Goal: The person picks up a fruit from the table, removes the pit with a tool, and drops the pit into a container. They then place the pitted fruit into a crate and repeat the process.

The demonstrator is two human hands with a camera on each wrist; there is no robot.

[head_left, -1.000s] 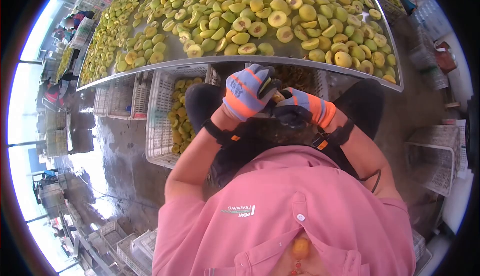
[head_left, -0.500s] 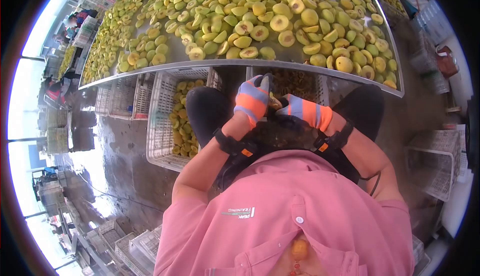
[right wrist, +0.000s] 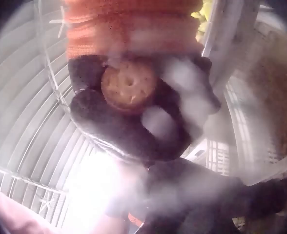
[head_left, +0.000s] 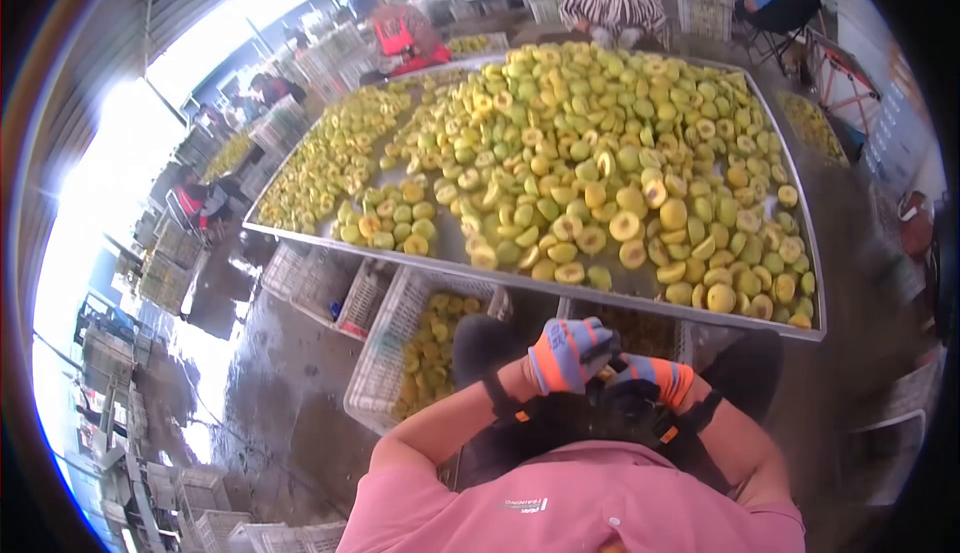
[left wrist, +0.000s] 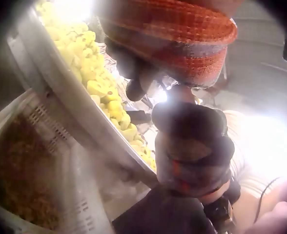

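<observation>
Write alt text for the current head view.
A seated person in a pink shirt holds their left hand and right hand, both in orange-and-grey gloves, close together before a metal-rimmed table heaped with halved yellow-green fruit. White plastic crates stand under its near edge.

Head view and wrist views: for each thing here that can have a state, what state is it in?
Fruit: many pieces cut open, heaped.
Table: loaded with fruit.
Crate: open-topped, fruit inside.
Floor: wet in places.
Left hand: gloved, fingers curled; its hold is unclear.
Right hand: gloved, curled round the brown object.
Brown object: gripped, round end exposed.
</observation>
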